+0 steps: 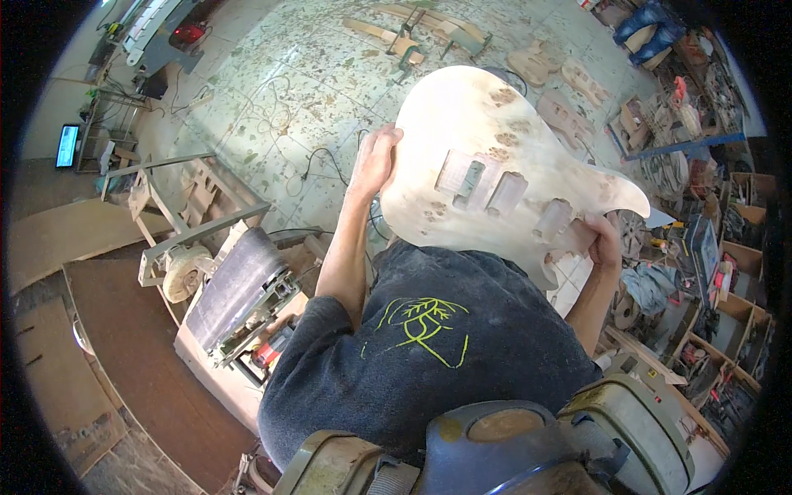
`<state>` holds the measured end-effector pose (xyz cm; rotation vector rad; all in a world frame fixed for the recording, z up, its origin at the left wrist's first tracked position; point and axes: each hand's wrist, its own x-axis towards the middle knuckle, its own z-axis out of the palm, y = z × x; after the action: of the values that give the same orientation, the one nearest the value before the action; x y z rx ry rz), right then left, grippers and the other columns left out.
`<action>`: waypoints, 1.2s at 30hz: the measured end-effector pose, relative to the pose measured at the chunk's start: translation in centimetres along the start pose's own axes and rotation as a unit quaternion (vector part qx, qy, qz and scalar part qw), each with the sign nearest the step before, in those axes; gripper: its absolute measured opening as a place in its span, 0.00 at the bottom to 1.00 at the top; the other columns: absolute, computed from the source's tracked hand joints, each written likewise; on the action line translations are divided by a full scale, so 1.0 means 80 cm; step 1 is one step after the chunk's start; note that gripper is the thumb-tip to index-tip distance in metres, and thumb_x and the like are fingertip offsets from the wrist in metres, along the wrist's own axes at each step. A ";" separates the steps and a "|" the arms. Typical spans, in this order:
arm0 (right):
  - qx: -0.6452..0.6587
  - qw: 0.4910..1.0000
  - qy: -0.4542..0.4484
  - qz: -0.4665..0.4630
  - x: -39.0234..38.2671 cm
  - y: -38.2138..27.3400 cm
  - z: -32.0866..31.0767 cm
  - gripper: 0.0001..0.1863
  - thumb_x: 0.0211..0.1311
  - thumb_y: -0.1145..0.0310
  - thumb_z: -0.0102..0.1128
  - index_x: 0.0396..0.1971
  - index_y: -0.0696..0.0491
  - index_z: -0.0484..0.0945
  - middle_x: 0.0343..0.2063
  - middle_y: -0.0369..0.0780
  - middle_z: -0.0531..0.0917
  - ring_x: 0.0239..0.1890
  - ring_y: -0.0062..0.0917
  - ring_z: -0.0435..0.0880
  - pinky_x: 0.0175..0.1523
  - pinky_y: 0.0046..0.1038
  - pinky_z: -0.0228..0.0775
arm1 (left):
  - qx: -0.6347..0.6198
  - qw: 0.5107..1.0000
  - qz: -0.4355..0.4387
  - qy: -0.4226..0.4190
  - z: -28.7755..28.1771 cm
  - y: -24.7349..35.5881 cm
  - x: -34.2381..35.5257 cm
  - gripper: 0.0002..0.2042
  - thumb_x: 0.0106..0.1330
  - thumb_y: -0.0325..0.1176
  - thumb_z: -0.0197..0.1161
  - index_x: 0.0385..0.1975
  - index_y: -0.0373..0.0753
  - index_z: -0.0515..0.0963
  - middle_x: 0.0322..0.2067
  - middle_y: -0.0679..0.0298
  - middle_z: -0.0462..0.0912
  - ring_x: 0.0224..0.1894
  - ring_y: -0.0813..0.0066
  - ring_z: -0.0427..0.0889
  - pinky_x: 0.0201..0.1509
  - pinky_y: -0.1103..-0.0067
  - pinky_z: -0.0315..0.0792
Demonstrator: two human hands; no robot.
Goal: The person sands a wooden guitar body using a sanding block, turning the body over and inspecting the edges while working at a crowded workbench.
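Both my hands hold up a pale wooden guitar body (pixel 470 124) in front of my chest. Dark burl knots mark its face, and several pickup cavities are cut through its middle. My left hand (pixel 378 159) grips the rounded left edge, fingers behind the wood. Near the horns at the right, my right hand (pixel 605 238) is closed on the rim beside the neck end; its fingers are partly hidden. The body is tilted, with one long horn pointing right.
A belt sander (pixel 239 285) stands close at my left, next to a metal-framed stand (pixel 177 223). Clamped wooden pieces (pixel 412 37) and several guitar-body blanks (pixel 565 115) lie on the littered floor. Crowded tool shelves (pixel 734 305) line the right side. Cables (pixel 318 161) cross the floor.
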<state>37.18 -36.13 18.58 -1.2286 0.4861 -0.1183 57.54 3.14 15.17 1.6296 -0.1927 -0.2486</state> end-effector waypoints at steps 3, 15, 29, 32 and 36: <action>-0.010 1.000 0.002 0.004 0.000 -0.002 0.001 0.45 0.47 0.73 0.65 0.68 0.62 0.55 0.62 0.49 0.70 0.62 0.39 0.72 0.67 0.36 0.64 | 0.047 0.999 -0.002 0.016 0.002 0.008 0.001 0.23 0.63 0.44 0.49 0.37 0.25 0.77 0.30 0.47 0.82 0.36 0.63 0.80 0.46 0.70 0.70; -0.012 1.000 -0.007 -0.004 0.000 -0.001 0.007 0.47 0.43 0.72 0.65 0.68 0.63 0.56 0.62 0.48 0.70 0.63 0.38 0.71 0.67 0.34 0.63 | -0.016 0.999 0.006 0.035 -0.001 -0.015 0.013 0.27 0.72 0.49 0.46 0.36 0.24 0.78 0.28 0.50 0.82 0.34 0.64 0.79 0.43 0.68 0.70; -0.010 1.000 0.019 -0.001 -0.002 0.007 0.022 0.36 0.50 0.72 0.64 0.62 0.65 0.64 0.53 0.46 0.79 0.52 0.33 0.81 0.57 0.31 0.74 | -0.061 0.993 -0.099 -0.009 0.012 -0.008 0.006 0.32 0.77 0.54 0.43 0.51 0.25 0.77 0.46 0.53 0.83 0.47 0.71 0.81 0.54 0.75 0.73; -0.012 1.000 0.015 0.006 0.004 0.010 0.017 0.34 0.53 0.71 0.63 0.61 0.65 0.66 0.51 0.46 0.79 0.51 0.31 0.82 0.56 0.31 0.75 | -0.197 0.964 -0.175 -0.035 0.009 -0.025 0.011 0.27 0.76 0.49 0.50 0.55 0.25 0.74 0.50 0.52 0.81 0.50 0.68 0.81 0.56 0.76 0.73; 0.024 1.000 -0.004 0.010 0.020 0.016 0.006 0.32 0.55 0.71 0.61 0.60 0.65 0.66 0.50 0.46 0.80 0.49 0.30 0.83 0.55 0.31 0.76 | -0.208 0.961 -0.130 -0.126 0.007 -0.033 0.004 0.30 0.60 0.31 0.70 0.60 0.26 0.66 0.49 0.49 0.81 0.48 0.66 0.83 0.54 0.74 0.77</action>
<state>38.61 -35.86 17.04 -1.1774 0.4855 -0.1064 57.63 2.73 12.45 1.1974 -0.1095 -0.6558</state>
